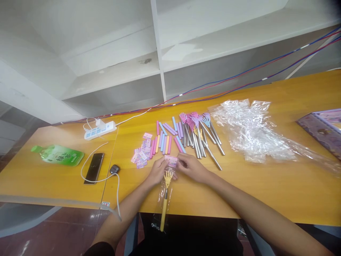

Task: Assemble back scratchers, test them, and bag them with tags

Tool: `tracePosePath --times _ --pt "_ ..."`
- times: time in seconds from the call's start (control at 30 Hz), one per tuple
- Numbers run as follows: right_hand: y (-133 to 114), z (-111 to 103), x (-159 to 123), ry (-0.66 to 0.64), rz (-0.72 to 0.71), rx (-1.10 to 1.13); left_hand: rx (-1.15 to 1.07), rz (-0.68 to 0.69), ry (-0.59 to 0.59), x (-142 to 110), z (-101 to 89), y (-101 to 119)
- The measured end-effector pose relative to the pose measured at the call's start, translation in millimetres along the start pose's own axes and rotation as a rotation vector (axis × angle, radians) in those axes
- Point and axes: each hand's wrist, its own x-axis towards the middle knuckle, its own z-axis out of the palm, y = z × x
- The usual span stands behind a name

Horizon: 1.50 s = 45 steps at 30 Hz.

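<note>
Card in left grip (perhaps right grip)

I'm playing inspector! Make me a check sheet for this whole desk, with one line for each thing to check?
Surface: yellow-brown tabletop, with a seam left of centre.
Work things: yellow scratcher in a clear bag with a pink card; loose scratchers, coloured tubes, printed cards, heaped bags.
Clutter: green bottle on its side, phone, small black case.
Hands: left hand grips the pink card; right hand is at its right edge, grip unclear.
Cables: white cable crosses the phone; power strip; blue and red wires along the back.
Surroundings: shelves behind, purple box at right.
Other people: nothing seen.
</note>
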Motion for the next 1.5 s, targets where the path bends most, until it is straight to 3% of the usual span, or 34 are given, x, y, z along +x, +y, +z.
tracePosePath --times 0.23,0.33,0.47,0.57,0.67,0.9,1.13,1.2,1.3,1.5 --pt "0.1 -3.7 -1.5 -0.006 0.033 0.022 -0.006 0.024 0.012 2.8 -8.2 -3.0" --pt "-1.5 -6.3 -0.3 -0.039 0.019 -0.043 0.091 0.134 0.059 4.1 -11.1 -1.8" --pt "-15.5 -17.3 1.7 -0.162 0.015 -0.058 0.336 0.346 0.171 4.4 -14.9 6.6" --pt "-34.8 -22.1 -2.9 -0.308 0.066 -0.067 0.412 0.392 0.227 4.0 -18.3 13.1" --pt "-54.0 -13.1 -16.1 -0.365 0.164 -0.065 0.338 0.4 0.3 5.5 -21.0 13.6" --pt "-68.8 31.2 -52.5 -0.2 0.36 -0.022 -0.035 0.392 0.427 15.3 -22.8 -0.8" --pt "-63.4 48.1 -69.0 -0.042 0.442 0.134 -0.242 0.361 0.447 15.5 -20.3 2.5" --pt "-58.7 50.8 -69.3 -0.008 0.464 0.188 -0.264 0.354 0.417 15.6 -19.3 4.2" --pt "-49.6 52.5 -67.3 0.063 0.476 0.314 -0.267 0.308 0.282 16.3 -18.2 3.6" --pt "-41.8 53.8 -65.7 0.246 0.446 0.471 -0.033 0.151 -0.147 6.2 -13.6 4.4"
